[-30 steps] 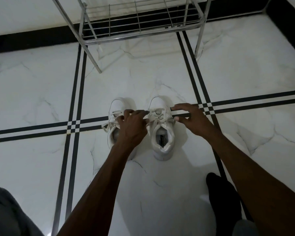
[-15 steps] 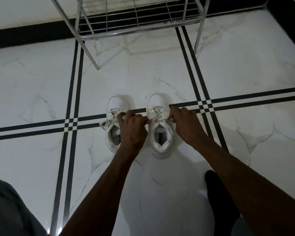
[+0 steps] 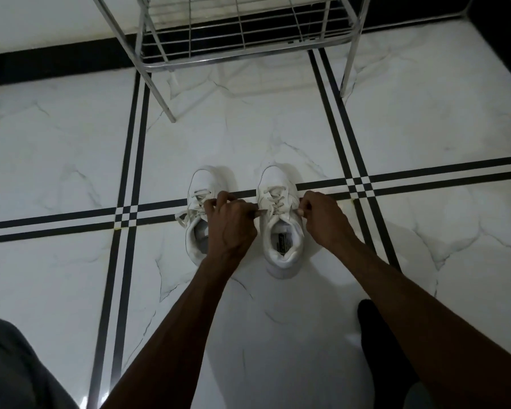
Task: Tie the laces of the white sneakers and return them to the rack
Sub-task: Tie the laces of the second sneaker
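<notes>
Two white sneakers stood side by side at the centre of the frame, toes pointing to the top, on the marble floor (image 3: 278,335). The right sneaker (image 3: 281,231) sat between the two hands, its laces (image 3: 273,202) criss-crossed over the tongue. The left hand (image 3: 232,222) was curled, finger and thumb pinching a lace end at the shoe's left edge; the right hand (image 3: 322,216) was curled too, pinching what looked like the other lace end at the shoe's right edge, though the grip was small and dim. The left sneaker (image 3: 198,202) lay just beside and to the left, its inner side covered by the left hand and wrist, a loose lace (image 3: 182,216) spilling off its outer side onto the floor.

Black double stripes (image 3: 130,172) crossed the floor, one pair running under both shoes. At the top of the frame stood the metal shoe rack (image 3: 242,36), well apart from the sneakers, its wire shelf bare where visible and two of its legs reaching down to the floor. Behind it ran a black skirting band (image 3: 42,66). A dark-socked foot (image 3: 372,343) rested at lower right, partly hidden by the right forearm, and grey fabric (image 3: 12,367) filled the lower left corner.
</notes>
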Motion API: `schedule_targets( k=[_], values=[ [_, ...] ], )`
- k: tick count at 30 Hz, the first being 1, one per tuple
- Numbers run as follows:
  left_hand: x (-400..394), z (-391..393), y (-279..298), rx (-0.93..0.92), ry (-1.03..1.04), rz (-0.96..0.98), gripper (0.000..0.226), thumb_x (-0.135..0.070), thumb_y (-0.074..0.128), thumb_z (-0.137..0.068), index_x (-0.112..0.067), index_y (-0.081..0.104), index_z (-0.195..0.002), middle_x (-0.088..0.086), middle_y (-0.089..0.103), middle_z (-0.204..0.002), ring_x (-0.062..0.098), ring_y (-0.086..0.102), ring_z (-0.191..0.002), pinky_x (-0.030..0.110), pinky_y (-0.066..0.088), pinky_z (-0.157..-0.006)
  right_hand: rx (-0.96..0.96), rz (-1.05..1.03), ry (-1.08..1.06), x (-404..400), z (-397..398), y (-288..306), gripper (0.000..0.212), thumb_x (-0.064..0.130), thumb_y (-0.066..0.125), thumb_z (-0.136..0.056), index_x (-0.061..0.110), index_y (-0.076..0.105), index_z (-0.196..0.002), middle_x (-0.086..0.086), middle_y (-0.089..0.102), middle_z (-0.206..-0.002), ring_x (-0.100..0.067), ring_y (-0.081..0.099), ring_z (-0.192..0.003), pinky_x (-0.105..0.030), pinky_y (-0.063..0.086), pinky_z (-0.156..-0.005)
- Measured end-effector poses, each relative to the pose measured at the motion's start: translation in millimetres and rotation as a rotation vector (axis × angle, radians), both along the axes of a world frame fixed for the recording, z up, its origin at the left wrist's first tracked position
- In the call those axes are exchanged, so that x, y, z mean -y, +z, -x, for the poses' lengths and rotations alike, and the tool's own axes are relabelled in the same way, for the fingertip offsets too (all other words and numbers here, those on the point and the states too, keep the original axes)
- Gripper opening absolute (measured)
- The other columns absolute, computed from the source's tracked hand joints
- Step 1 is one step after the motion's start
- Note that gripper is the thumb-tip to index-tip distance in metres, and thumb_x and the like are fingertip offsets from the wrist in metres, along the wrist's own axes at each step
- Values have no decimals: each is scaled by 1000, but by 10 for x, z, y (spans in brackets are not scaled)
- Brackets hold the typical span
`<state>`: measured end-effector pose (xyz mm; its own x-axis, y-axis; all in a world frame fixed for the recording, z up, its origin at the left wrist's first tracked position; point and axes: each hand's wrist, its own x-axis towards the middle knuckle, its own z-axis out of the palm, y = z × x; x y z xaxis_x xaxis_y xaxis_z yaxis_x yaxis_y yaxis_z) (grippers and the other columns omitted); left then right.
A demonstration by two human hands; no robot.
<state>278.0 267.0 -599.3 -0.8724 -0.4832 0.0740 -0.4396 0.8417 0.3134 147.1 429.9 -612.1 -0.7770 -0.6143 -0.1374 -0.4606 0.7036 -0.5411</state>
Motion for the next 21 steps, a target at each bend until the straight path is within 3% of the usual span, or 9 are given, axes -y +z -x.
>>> schedule_targets(
  k=[2,5,7,9,11,14,16,18,21],
  values=[
    [31,-42,-8,-77,-35,-40,15,-24,68,-94,-20,80,-102,-1,79,-103,31,57,-111,47,42,-89,348,54,-31,-23,82,60,12,25,63,-96,15,57,-100,-7,66,-101,-21,61,-83,-36,48,-73],
    [114,-105,8,-232,22,-95,27,-29,62,-98,-18,72,-121,2,73,-119,30,54,-115,45,45,-95,882,-16,-82,-154,162,304,66,55,66,-88,26,39,-140,-3,60,-124,-19,62,-109,-42,59,-82],
    [239,-172,34,-283,148,-127,34,-33,60,-100,-15,67,-128,6,68,-125,29,51,-120,37,43,-99,1028,-65,-23,-236,171,406,72,55,77,-78,36,40,-136,-2,62,-127,-23,65,-114,-46,62,-84],
    [406,-286,49,-282,302,-134,43,-40,59,-99,-13,62,-133,10,63,-131,31,48,-124,32,35,-101,1024,-78,47,-226,100,413,66,39,84,-76,32,48,-131,-3,66,-122,-26,70,-109,-50,62,-85],
    [491,-418,77,-272,433,-170,53,-46,61,-98,-10,57,-138,14,60,-135,35,47,-128,38,36,-104,954,-44,6,-142,26,332,59,25,82,-82,27,52,-132,-8,69,-118,-29,73,-102,-51,63,-83],
    [501,-603,83,-168,588,-281,72,-58,57,-98,-8,45,-149,17,54,-145,39,41,-137,52,37,-109,869,7,-37,36,-74,272,55,27,81,-78,23,57,-127,-11,71,-114,-31,76,-93,-51,64,-78],
    [508,-722,2,-77,598,-412,80,-74,44,-95,-13,47,-147,14,55,-146,37,47,-137,56,43,-109,803,21,-16,165,-129,282,40,27,79,-77,23,64,-113,-13,73,-107,-31,76,-88,-51,64,-75],
    [513,-814,-71,-64,541,-600,80,-85,37,-90,-22,60,-132,8,67,-130,30,60,-124,56,50,-104,780,42,-35,278,-183,287,29,22,75,-81,15,67,-108,-18,73,-102,-33,76,-85,-52,64,-73],
    [513,-886,-122,-56,486,-790,65,-79,49,-89,-28,63,-127,4,68,-122,28,65,-114,58,58,-93,692,29,-75,375,-251,250,44,31,75,-79,9,61,-114,-15,70,-101,-31,75,-84,-50,65,-68]
  ],
)
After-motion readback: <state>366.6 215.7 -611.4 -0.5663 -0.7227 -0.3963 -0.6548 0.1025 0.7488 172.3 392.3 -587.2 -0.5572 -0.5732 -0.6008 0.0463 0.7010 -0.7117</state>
